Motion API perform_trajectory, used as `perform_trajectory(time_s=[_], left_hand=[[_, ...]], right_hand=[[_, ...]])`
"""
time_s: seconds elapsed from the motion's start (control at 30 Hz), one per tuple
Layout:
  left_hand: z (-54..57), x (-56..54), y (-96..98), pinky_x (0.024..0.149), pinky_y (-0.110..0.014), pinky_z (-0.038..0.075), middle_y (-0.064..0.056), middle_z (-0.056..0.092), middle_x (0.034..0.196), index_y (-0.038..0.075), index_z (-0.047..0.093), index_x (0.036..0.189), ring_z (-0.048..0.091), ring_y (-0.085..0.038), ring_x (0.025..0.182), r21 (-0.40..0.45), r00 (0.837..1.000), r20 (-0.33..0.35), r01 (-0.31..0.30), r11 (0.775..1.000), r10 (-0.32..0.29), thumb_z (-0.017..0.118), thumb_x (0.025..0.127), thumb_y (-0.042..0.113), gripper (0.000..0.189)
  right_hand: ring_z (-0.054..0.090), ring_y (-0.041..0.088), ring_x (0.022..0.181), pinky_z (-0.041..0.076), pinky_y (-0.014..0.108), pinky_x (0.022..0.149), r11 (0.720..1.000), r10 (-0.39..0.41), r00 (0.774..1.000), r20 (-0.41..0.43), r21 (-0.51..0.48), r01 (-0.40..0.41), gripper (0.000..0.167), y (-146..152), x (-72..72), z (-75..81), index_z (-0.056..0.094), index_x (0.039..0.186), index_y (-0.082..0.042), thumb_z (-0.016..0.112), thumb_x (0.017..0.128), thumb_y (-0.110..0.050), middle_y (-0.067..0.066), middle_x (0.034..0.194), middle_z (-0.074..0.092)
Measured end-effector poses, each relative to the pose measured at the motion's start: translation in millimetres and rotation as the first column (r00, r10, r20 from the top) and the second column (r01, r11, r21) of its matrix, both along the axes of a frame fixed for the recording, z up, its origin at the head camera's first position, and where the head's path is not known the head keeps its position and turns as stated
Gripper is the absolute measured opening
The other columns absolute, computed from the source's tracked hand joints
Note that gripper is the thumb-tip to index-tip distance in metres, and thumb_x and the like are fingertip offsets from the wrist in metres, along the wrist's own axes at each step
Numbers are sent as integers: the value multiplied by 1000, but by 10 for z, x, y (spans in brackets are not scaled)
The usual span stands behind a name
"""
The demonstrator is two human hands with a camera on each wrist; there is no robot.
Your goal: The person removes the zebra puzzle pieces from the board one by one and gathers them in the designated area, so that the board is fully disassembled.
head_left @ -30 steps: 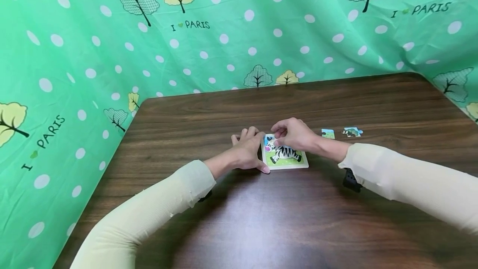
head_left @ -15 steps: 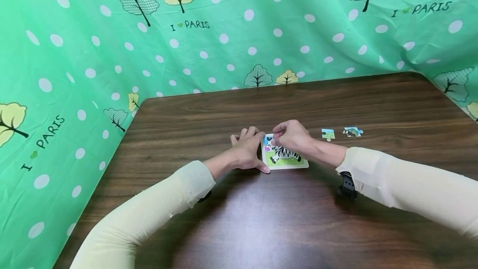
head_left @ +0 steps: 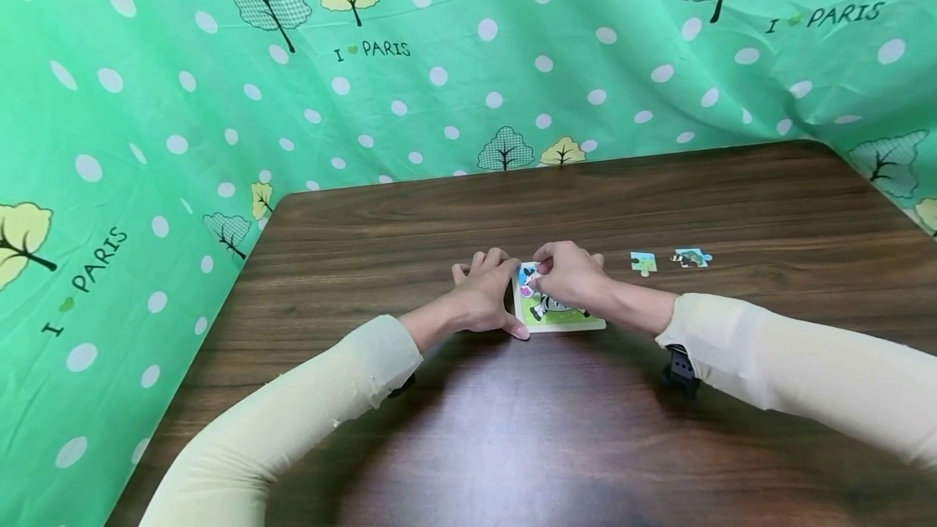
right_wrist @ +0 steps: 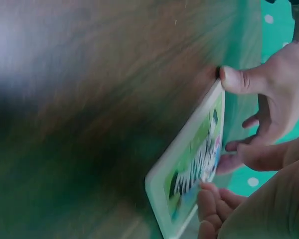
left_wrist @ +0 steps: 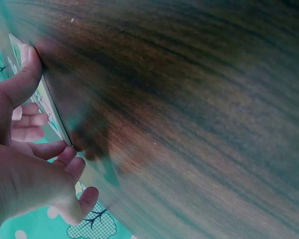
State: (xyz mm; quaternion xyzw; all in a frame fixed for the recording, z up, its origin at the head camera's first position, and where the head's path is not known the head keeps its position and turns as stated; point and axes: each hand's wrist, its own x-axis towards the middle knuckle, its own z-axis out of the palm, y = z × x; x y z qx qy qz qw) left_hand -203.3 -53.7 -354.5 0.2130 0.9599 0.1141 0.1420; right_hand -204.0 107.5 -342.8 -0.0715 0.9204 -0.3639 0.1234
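A small zebra jigsaw puzzle [head_left: 552, 320] in a white-rimmed tray lies flat on the table. My left hand [head_left: 483, 295] holds its left side, thumb at the near corner and index finger at the far corner. In the left wrist view these fingertips [left_wrist: 66, 146] sit right at the tray's edge. My right hand [head_left: 574, 275] is over the upper part of the picture, thumb by the zebra's head and index finger at the far rim. The right wrist view shows its other fingers [right_wrist: 209, 199] curled beside the puzzle. I cannot tell whether a piece is between thumb and index finger.
Two loose jigsaw pieces lie right of the tray: a blue-and-green one [head_left: 643, 263] and one with a dark animal picture [head_left: 691, 258]. The brown wood table [head_left: 410, 226] meets a green dotted curtain [head_left: 410, 120] behind and at the left.
My right hand has shifted slightly over the puzzle, its palm lower and covering more of the zebra. The nearer loose piece shows fully now. The left hand stays in place.
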Motion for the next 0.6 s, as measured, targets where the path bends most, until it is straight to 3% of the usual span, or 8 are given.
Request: perform_trajectory(time_s=[0.1,0.23,0.6], left_hand=[[1,-1,0,95,-47,24,-3,36,141,14,37,147,32,-22,122,-2,1000,-2,2,1000,-2,87,60,50,107],[3,-4,-5,95,-48,24,-3,36,141,14,37,146,32,-22,122,-1,1000,-3,2,1000,-2,87,59,50,107],[-4,-7,12,95,-47,24,-3,36,140,14,38,146,32,-22,122,6,1000,-9,-2,1000,2,88,58,49,107]], right_hand=[[59,29,97,23,52,87,992,43,995,-87,124,-32,44,9,15,2,59,122,5,68,82,-10,11,101,67],[61,28,97,23,51,86,990,72,993,-98,124,-60,40,22,19,-1,62,120,4,66,83,-9,8,95,69],[55,29,99,13,58,101,999,-18,996,86,-33,21,41,63,-31,-15,58,123,5,65,85,-7,12,101,65]])
